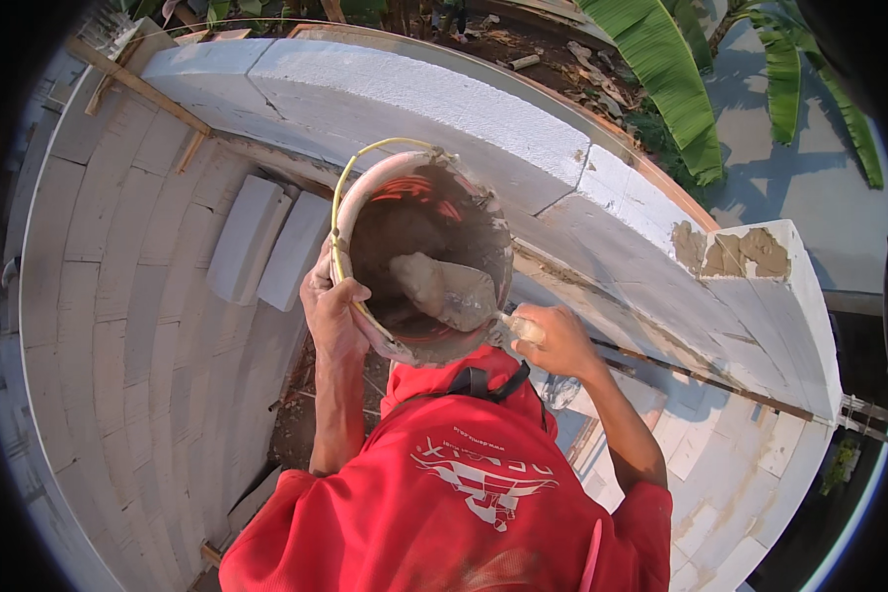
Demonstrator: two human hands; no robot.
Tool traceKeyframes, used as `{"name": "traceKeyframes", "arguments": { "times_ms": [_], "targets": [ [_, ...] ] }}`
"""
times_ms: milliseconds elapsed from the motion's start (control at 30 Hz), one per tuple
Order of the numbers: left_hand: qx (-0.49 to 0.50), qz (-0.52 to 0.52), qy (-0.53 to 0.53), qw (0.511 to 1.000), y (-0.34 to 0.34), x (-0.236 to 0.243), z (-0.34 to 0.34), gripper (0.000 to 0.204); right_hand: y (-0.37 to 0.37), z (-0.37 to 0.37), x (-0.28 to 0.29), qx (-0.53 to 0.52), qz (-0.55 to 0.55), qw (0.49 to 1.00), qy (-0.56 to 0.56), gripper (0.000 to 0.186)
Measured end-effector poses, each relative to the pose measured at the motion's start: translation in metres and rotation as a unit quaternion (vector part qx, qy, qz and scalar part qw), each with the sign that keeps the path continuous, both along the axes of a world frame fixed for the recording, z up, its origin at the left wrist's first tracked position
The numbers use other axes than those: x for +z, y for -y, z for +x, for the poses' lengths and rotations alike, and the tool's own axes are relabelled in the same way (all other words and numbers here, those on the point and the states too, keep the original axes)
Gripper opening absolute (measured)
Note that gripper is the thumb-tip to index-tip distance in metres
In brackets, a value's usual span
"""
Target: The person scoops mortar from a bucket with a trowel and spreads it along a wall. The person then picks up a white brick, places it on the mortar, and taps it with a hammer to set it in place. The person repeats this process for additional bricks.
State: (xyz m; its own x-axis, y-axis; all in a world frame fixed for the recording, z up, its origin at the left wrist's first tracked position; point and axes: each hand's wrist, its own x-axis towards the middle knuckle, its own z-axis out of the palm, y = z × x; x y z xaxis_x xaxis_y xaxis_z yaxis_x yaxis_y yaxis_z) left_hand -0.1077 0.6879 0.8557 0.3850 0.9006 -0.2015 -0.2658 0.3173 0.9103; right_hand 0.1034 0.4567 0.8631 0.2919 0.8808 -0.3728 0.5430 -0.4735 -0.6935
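Note:
My left hand (333, 314) grips the rim of a mortar-smeared red bucket (405, 187) with a yellow wire handle, held up in front of my chest. My right hand (553, 340) holds the handle of a trowel (449, 291). Its blade sits inside the bucket, loaded with grey mortar. Just beyond the bucket runs the top of a white block wall (444, 99). A patch of fresh mortar (735, 252) lies on the top of the block at the right end of that wall.
Two loose white blocks (266, 242) lie side by side left of the bucket. A finished white block wall (128, 326) drops away at the left. Wooden slats (138, 84) cross the far left corner. Banana leaves (671, 89) hang beyond the wall.

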Motion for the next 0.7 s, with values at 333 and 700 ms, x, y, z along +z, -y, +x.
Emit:
{"name": "traceKeyframes", "arguments": {
  "times_ms": [333, 700],
  "targets": [
    [-0.044, -0.039, 0.028, 0.998, -0.009, -0.020, -0.011, 0.047, 0.041, 0.037, 0.082, -0.156, 0.031, 0.986, -0.052, 0.032],
    [-0.028, -0.027, 0.020, 0.999, -0.010, -0.023, -0.010, 0.055, 0.059, 0.087, 0.065, -0.209, 0.003, 0.813, 0.543, 0.038]
  ]
}}
